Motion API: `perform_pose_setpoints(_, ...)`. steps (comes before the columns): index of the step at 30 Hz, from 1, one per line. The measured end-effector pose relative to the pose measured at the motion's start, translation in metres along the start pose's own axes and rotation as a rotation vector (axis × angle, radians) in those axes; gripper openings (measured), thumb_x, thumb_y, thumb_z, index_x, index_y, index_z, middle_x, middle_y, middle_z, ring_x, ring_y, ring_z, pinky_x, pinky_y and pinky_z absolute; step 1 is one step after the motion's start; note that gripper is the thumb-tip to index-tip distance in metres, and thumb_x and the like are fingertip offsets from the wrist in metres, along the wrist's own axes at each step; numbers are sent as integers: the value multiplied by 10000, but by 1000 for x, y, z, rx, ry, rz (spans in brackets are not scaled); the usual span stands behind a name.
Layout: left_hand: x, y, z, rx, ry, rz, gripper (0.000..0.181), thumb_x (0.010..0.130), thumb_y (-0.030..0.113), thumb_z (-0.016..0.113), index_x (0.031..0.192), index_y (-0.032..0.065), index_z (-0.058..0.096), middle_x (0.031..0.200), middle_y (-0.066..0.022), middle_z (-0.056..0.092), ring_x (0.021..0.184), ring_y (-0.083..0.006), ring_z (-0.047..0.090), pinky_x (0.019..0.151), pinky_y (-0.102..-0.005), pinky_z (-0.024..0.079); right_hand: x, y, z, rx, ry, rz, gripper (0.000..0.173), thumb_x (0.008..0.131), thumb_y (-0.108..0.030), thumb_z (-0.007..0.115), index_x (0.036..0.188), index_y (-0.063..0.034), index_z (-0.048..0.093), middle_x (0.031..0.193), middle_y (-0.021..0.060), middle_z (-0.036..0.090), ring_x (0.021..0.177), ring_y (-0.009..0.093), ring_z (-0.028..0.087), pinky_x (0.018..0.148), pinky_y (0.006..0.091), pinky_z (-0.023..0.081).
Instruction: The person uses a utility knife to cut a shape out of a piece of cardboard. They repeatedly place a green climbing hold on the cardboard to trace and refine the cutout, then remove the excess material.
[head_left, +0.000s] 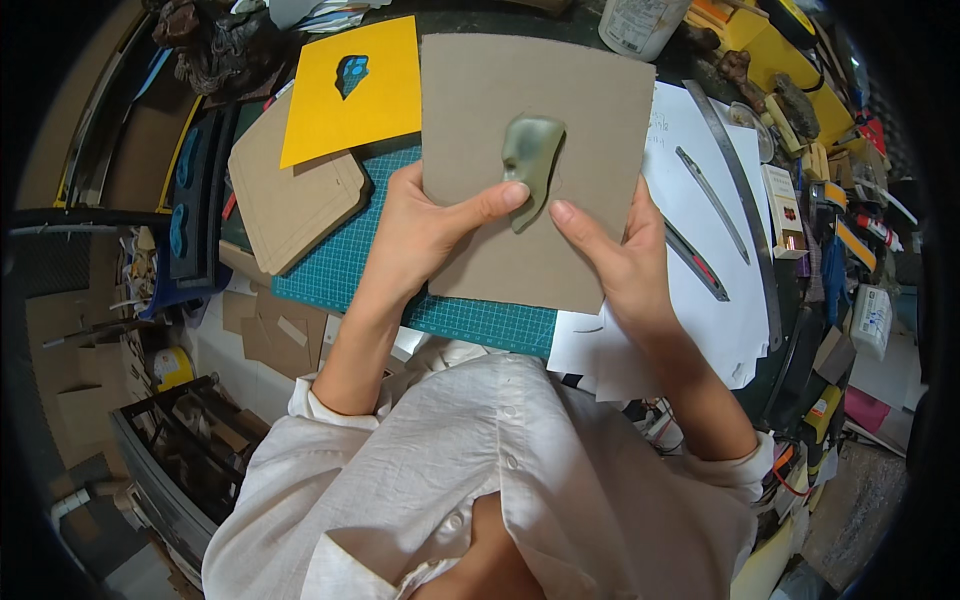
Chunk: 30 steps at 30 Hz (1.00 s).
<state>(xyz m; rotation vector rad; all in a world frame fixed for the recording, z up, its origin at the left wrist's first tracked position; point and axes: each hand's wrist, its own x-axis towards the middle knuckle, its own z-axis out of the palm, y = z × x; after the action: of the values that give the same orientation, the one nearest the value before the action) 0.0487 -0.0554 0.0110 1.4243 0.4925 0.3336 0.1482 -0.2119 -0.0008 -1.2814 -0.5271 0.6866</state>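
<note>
My left hand (431, 217) and my right hand (622, 247) grip a grey-brown cardboard sheet (472, 82) by its two sides, thumbs on top. At the sheet's middle is a smooth, glossy green piece (532, 146), broad at the top and tapering to a curved tip. My left thumb touches its lower part. The right thumb presses the cardboard just beside the tip. Whether the piece lies on the sheet or sits in an opening is unclear. Faint pencil lines show around it. Most of my fingers are hidden under the sheet.
Beneath lies a green cutting mat (330, 262). Left are a yellow sheet (375, 112) with a cut-out and stacked boards (277, 187). Right, white paper (690, 172) bears a utility knife (697, 259), a slim pen-like tool (712, 202) and a steel ruler (739, 210). A white tub (641, 26) stands behind.
</note>
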Motion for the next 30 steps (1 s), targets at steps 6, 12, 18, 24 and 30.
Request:
perform_pose_setpoints(6,-1,-4,0,-8,10,34,361,759,229,785,980,-19,642,868,-74,674,750,-125,635,680,-253,516,0,-1,1,0,-2,-3,421,872,-76,640,1243,-11,452,1122,90,600,1013,145,585,865,282,474)
perform_pose_setpoints(12,-2,-4,-4,-23,-25,-13,363,761,244,783,976,-15,646,864,-77,675,748,-126,636,681,-254,516,-2,1,1,3,-14,0,436,879,-85,631,1261,-8,436,1143,98,589,1032,152,576,879,292,467)
perform_pose_setpoints(18,-3,-2,-6,21,-25,-33,391,755,277,789,969,-19,650,854,-88,675,747,-134,637,678,-254,516,-1,0,1,-11,-34,-11,440,885,-92,624,1267,-3,426,1145,102,587,1034,155,576,874,294,469)
perform_pose_setpoints(24,-4,-1,-5,13,-3,-22,385,757,268,787,971,-20,649,855,-90,675,738,-139,640,676,-258,517,-2,-2,2,-6,-31,6,437,887,-85,620,1268,-3,422,1136,100,591,1029,154,580,864,289,474)
perform_pose_setpoints(30,-3,1,-2,-25,-11,-35,336,762,222,779,966,-14,652,852,-70,674,732,-125,634,673,-256,514,-2,-2,2,-2,-29,25,430,882,-59,617,1263,-7,424,1131,95,592,1025,149,582,864,289,474)
